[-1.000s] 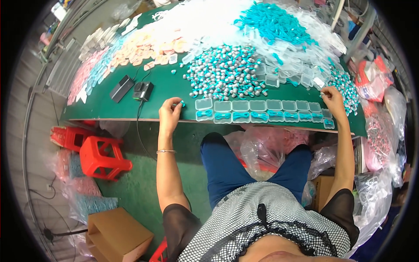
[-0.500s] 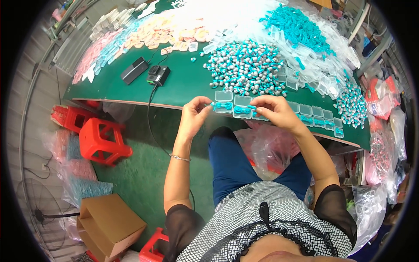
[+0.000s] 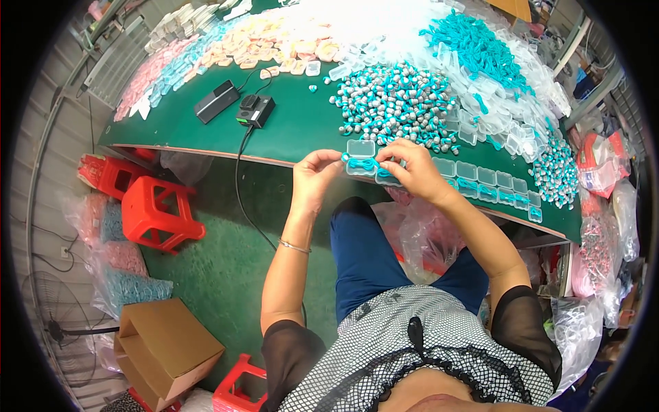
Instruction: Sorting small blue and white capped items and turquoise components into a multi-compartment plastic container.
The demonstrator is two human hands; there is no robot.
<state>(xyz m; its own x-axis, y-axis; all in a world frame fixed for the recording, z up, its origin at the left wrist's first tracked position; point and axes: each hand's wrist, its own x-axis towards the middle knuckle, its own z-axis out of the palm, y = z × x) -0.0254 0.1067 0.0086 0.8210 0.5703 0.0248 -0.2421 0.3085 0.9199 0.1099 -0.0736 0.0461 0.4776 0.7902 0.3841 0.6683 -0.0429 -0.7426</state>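
Note:
A row of small clear hinged cases (image 3: 486, 176) runs along the table's front edge, lids up, with bundled teal cords in their lower halves. At the row's left end is one case (image 3: 361, 148) with a teal cord (image 3: 361, 165) in it. My left hand (image 3: 317, 180) is closed at that case's left side, thumb and forefinger pinching a small teal plug at the cord's end. From the right, my right hand (image 3: 416, 172) reaches over the neighbouring case and partly hides it. Its thumb and fingers pinch at the same cord's right end; the exact piece between them is hidden.
Behind the cases lies a heap of grey-and-teal plugs (image 3: 395, 99). Further back are loose teal cords (image 3: 473, 48), clear cases and pink, blue and orange pieces (image 3: 261, 42). A black device (image 3: 255, 111) with a cable stands left. Red stools (image 3: 159, 213) and a cardboard box (image 3: 171, 347) are on the floor.
My right hand has moved left, from the second case to the right side of the end case. My left hand keeps its pinch there. The whole view has shifted slightly.

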